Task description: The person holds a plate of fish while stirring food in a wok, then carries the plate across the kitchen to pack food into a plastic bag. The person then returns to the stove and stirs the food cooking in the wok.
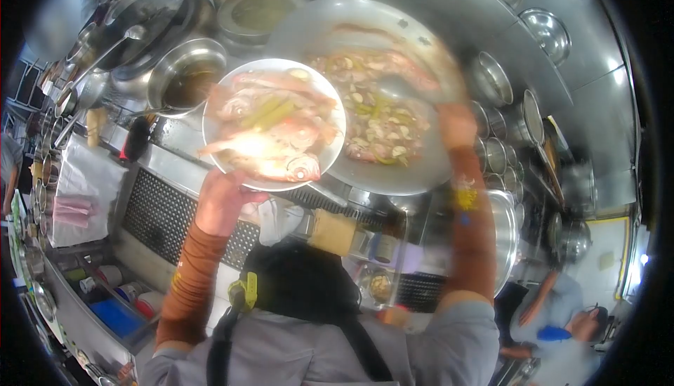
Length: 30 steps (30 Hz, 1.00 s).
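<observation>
My left hand (219,200) is closed on the lower left rim of a round white plate (338,144), its fingers partly hidden beneath. Whole pinkish fish (270,148) lie on the plate with green pieces (270,115) and garlic-like pieces. Just right of and behind the plate sits a large wok (421,182) holding more fish, green slices and pale pieces (386,126) in sauce. At the wok's right edge my right hand (458,125) is closed and smeared by motion. A blurred grey utensil (400,87), seemingly a ladle, extends from it over the wok.
A pot of brown liquid (188,84) and a pan (260,14) stand left of the wok. Perforated metal grating (186,214) runs along the counter before me. Metal bowls (491,80) line the right side. Another person (558,316) is at the lower right.
</observation>
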Tool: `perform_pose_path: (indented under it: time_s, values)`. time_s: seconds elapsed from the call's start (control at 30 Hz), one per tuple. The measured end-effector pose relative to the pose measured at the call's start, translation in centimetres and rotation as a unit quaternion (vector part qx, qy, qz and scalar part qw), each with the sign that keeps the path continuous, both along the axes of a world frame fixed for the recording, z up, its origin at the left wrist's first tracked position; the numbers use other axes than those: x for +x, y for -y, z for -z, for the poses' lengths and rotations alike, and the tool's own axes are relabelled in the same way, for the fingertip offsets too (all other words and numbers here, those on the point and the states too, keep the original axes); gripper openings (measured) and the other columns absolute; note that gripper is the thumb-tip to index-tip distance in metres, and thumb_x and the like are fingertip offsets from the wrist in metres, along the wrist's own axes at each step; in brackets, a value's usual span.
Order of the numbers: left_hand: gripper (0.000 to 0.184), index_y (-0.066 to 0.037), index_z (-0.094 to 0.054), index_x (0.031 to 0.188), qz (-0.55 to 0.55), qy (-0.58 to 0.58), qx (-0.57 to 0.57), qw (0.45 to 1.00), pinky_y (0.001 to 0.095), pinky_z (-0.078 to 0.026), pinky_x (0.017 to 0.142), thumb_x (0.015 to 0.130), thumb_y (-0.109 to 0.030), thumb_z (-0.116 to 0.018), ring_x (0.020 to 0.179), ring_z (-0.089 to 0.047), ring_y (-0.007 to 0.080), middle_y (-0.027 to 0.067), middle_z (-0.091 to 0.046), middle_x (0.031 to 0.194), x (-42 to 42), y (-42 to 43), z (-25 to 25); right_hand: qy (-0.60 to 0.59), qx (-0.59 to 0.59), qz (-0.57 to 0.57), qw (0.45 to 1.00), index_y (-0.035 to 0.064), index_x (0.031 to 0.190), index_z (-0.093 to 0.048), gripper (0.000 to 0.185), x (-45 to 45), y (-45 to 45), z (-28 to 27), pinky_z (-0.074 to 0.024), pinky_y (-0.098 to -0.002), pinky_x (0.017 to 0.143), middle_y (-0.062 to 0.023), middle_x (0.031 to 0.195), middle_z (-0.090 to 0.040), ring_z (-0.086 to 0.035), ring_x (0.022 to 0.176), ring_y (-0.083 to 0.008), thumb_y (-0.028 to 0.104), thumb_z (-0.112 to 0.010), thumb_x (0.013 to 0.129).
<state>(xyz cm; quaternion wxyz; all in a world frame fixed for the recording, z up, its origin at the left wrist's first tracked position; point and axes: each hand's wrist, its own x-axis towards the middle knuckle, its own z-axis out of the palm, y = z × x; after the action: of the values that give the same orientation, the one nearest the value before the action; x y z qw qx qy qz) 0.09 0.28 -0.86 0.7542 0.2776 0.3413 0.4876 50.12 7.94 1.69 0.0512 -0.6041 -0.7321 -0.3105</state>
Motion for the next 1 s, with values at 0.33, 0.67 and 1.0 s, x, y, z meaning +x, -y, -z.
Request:
perform_pose_path:
  time_s: [0.33,0.67,1.0]
  values:
    - [0.042,0.003,-0.046,0.130,-0.009,0.002,-0.003,1.000,0.0392,-0.061,0.078,0.093,-0.017,-0.049,0.103,-0.065,0.0269,0.0160,-0.061,0.118,0.1,0.2,-0.3,-0.062,-0.063,0.043,0.995,0.0146,0.100,-0.070,0.022,0.2,0.8,-1.0,-0.0516,-0.0432,0.075,-0.0057,0.092,-0.067,-0.064,0.089,-0.0291,0.018,-0.067,0.078]
    - [0.041,0.005,-0.048,0.126,-0.012,-0.002,0.004,1.000,0.0374,-0.061,0.076,0.093,-0.019,-0.049,0.100,-0.066,0.0263,0.0170,-0.063,0.115,0.3,0.2,-0.4,-0.039,-0.068,0.099,0.992,0.0146,0.100,-0.070,0.022,0.3,0.7,-1.1,-0.0513,-0.0439,0.076,-0.0061,0.093,-0.068,-0.064,0.089,-0.0301,0.018,-0.068,0.078]
    - [0.036,0.004,-0.048,0.124,-0.014,0.012,-0.020,1.000,0.0421,-0.059,0.077,0.093,-0.015,-0.051,0.101,-0.063,0.0281,0.0152,-0.059,0.115,0.0,0.3,0.0,-0.016,-0.090,0.082,0.992,0.0169,0.096,-0.069,0.018,0.1,0.9,-1.8,-0.0508,-0.0424,0.074,-0.0054,0.088,-0.066,-0.063,0.087,-0.0289,0.019,-0.068,0.078]
